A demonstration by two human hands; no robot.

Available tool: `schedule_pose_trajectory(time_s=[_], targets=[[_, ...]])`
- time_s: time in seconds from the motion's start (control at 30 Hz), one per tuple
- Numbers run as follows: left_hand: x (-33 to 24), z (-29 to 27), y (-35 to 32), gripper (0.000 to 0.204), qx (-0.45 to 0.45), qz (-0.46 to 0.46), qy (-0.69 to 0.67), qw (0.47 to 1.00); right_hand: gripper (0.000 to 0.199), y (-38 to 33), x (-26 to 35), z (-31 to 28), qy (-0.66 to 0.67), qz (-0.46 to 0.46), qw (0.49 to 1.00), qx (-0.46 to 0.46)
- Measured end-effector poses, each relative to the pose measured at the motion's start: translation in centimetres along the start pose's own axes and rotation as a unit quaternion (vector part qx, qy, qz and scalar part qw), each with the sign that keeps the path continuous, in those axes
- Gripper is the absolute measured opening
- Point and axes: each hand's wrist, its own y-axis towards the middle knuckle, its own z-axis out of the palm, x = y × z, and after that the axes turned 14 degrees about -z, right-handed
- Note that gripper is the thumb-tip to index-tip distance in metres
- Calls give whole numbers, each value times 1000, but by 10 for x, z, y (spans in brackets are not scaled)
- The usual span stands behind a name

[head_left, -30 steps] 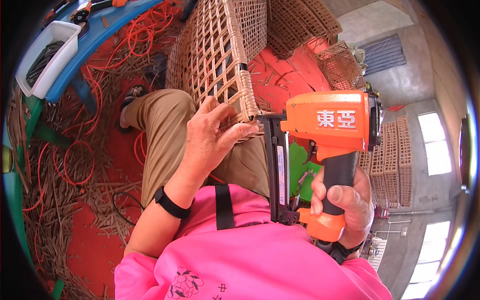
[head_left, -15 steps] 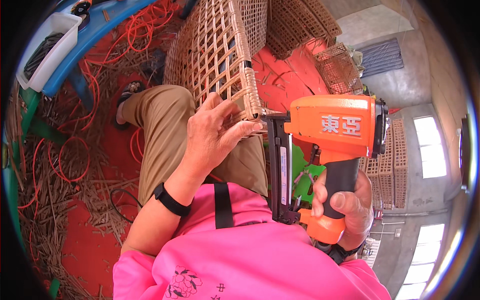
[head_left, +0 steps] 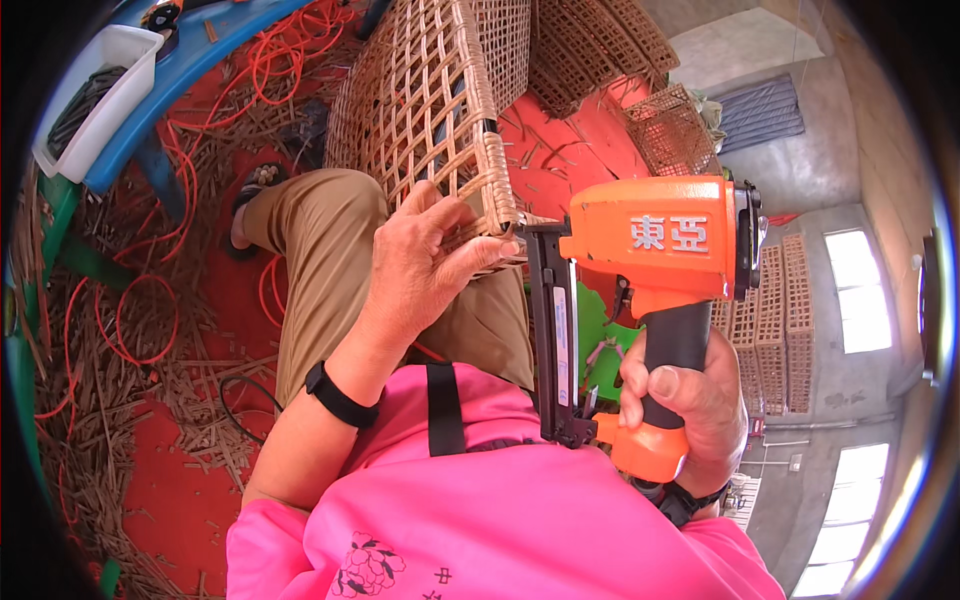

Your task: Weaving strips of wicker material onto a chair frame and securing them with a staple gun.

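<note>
Woven basket (head_left: 481, 95) — strips (head_left: 105, 430) across red floor (head_left: 165, 490) — grey wall (head_left: 850, 385)

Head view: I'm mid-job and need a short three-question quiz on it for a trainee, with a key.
1. Multiple choice: which hand grips the orange fastener gun? A) the left, B) the right, C) both.
2. True or false: the left hand is touching the white tray.
3. Fill the gap: the gun's black nose is beside the basket's ____.

Key: 1. B, the right hand. 2. False; it holds the woven basket. 3. Corner.
</note>
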Motion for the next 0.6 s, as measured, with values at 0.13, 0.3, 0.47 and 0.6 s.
schedule_pose_trajectory(time_s=[0.13,0.3,0.47,0.6], targets=[[1,0,2,41,-5,17,-2,1000,47,0,4,3,-15,-4,1000,0],[1,0,2,41,-8,19,-8,1000,44,3,3,5,-9,-13,1000,5],[0,-2,3,40,-14,26,-2,1000,44,6,6,9,-13,-30,999,20],[1,-2,4,38,-15,32,11,999,43,7,8,13,-3,-40,999,15]])
